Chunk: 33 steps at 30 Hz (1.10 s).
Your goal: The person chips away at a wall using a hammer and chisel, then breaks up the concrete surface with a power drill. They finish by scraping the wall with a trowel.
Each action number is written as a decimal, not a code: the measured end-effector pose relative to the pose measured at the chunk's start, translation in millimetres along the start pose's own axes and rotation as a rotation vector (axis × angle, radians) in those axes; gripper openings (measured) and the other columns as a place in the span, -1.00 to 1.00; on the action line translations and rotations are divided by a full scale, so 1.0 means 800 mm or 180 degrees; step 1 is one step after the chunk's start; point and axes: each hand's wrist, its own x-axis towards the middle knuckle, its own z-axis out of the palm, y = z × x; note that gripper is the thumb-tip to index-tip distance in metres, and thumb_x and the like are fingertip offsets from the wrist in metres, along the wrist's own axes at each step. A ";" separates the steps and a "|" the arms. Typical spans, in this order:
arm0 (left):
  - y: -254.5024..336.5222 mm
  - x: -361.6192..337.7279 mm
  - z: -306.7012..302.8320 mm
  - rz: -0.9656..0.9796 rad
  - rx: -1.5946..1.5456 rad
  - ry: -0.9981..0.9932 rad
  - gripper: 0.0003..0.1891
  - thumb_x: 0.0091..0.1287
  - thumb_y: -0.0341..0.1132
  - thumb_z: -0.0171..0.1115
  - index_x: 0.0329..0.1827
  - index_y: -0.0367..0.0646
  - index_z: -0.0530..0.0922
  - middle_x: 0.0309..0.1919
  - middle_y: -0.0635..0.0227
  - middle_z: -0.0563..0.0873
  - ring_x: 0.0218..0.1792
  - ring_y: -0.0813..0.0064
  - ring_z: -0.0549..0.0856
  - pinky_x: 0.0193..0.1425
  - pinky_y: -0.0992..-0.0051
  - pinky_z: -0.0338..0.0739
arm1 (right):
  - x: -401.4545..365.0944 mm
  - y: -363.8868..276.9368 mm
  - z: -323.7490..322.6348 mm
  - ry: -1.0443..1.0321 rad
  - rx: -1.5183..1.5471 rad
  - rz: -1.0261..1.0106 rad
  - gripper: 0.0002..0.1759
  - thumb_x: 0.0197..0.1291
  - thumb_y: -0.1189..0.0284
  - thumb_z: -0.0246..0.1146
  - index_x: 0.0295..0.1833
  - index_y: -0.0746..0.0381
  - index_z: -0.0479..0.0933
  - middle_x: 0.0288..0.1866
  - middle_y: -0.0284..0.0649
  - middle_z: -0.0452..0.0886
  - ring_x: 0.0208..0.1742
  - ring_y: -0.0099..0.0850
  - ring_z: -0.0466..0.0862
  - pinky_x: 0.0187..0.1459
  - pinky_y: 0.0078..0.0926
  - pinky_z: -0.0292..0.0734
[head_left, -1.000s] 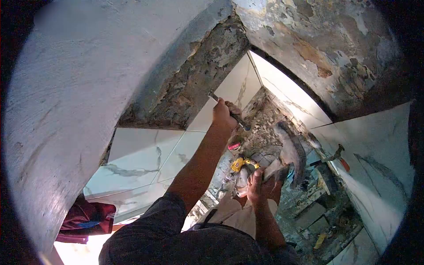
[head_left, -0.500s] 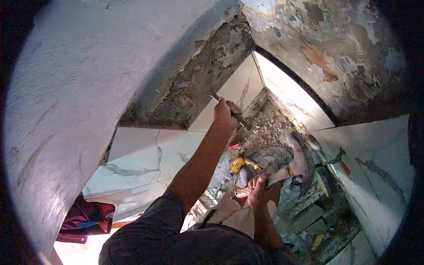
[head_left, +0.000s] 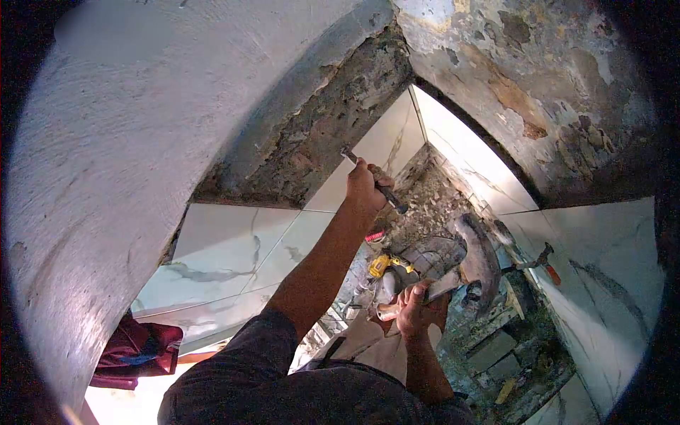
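My left hand (head_left: 367,184) is wrapped round a dark metal chisel (head_left: 394,200), its upper end near the top edge of the marbled wall tile (head_left: 386,142) and the rough exposed strip (head_left: 319,131). Lower down, my right hand (head_left: 412,309) grips the light handle of a hammer (head_left: 482,265). The large curved head of the hammer lies to the right of that hand, apart from the chisel.
A yellow power tool (head_left: 380,265) and a red round item (head_left: 375,235) lie below my left forearm. Rubble (head_left: 432,195) fills the corner. Another hammer (head_left: 544,256) is by the right wall. Maroon cloth (head_left: 142,347) hangs at lower left.
The view has shifted slightly. The hammer head is a little lower and more to the left against the floor; both hands keep their holds.
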 end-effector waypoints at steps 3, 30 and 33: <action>0.001 0.005 0.000 0.0059 0.0090 0.0075 -0.56 0.44 -0.01 -0.24 -0.59 -0.05 0.18 -0.78 0.50 0.15 -0.77 0.58 0.19 -0.66 0.53 0.19 | 0.001 0.021 -0.012 0.0108 0.0074 0.0088 -0.66 0.14 0.16 0.23 -0.36 0.06 0.21 -0.64 -0.47 0.17 -0.67 -0.60 0.16 -0.61 -0.59 0.17; 0.014 0.023 0.012 0.0421 0.0396 0.0102 -0.56 0.44 0.00 -0.30 -0.59 -0.04 0.16 -0.76 0.49 0.14 -0.77 0.54 0.13 -0.64 0.48 0.13 | 0.029 0.026 -0.009 -0.0726 -0.2423 -0.0875 -0.69 0.15 0.32 0.19 -0.07 0.26 0.36 -0.37 -0.12 0.49 -0.46 -0.24 0.49 -0.39 -0.26 0.40; 0.029 0.020 0.000 0.0013 -0.0090 -0.0279 -0.56 0.44 0.01 -0.27 -0.58 -0.03 0.16 -0.76 0.48 0.16 -0.77 0.53 0.14 -0.64 0.48 0.12 | 0.012 0.050 -0.041 -0.0468 -0.2047 -0.0555 -0.68 0.18 0.26 0.20 -0.07 0.23 0.36 -0.38 -0.24 0.50 -0.41 -0.40 0.52 -0.37 -0.35 0.45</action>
